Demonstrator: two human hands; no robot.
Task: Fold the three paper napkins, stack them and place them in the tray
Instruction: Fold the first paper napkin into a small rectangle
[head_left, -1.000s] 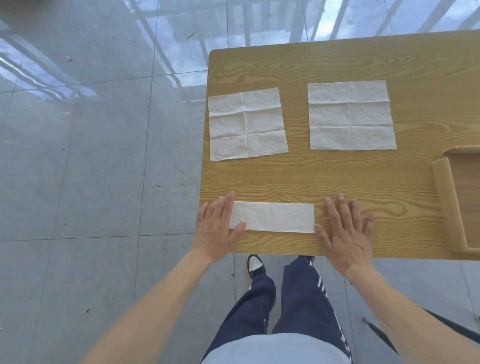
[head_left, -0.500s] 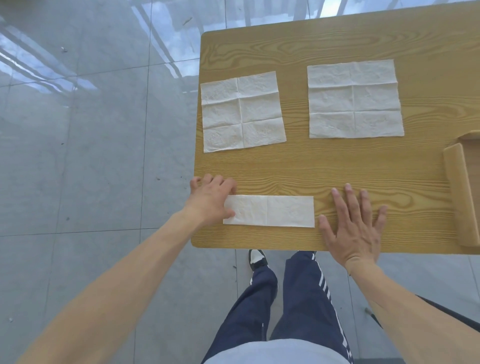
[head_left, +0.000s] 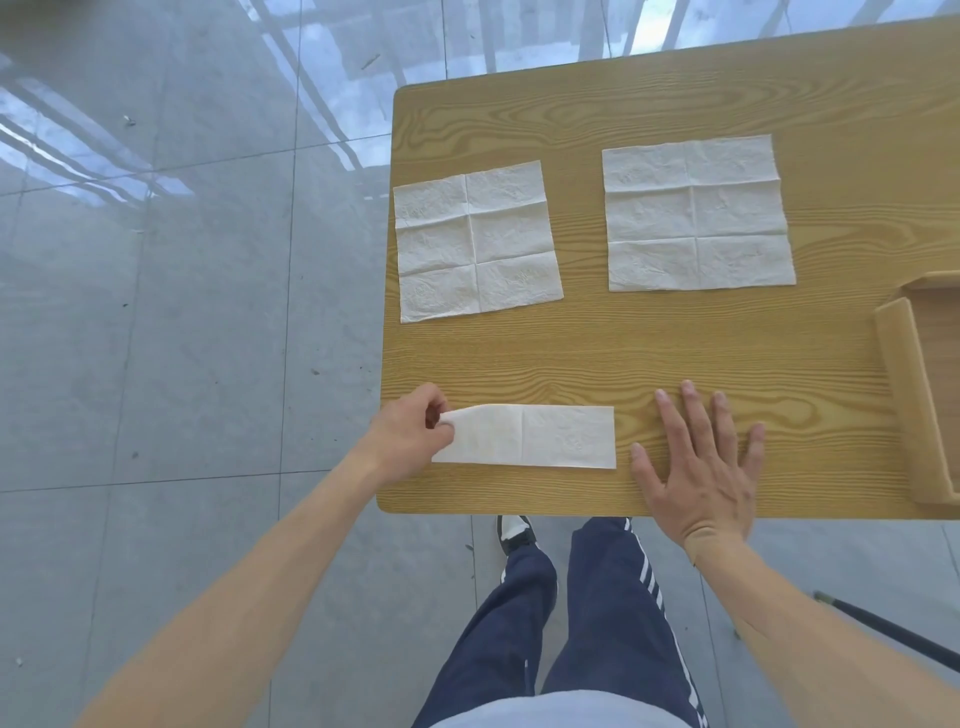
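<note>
Left hand (head_left: 410, 434) is pinching the left end of the folded napkin strip (head_left: 535, 436), which is lying along the bench (head_left: 649, 353) near edge at about 6 o'clock; that end is lifting slightly; right hand (head_left: 698, 467) is resting flat with fingers spread on the bench just beside the strip's right end, holding nothing; two unfolded napkins are lying flat, one at 11 o'clock (head_left: 478, 247), one at 1 o'clock (head_left: 696, 210); tray (head_left: 906, 400) is sitting at 3 o'clock, partly out of view; paper is looking very light, soft, floppy, easy to tear or crumple; best taking it by an end edge or corner, pinching lightly and keeping the other end pressed down.
</note>
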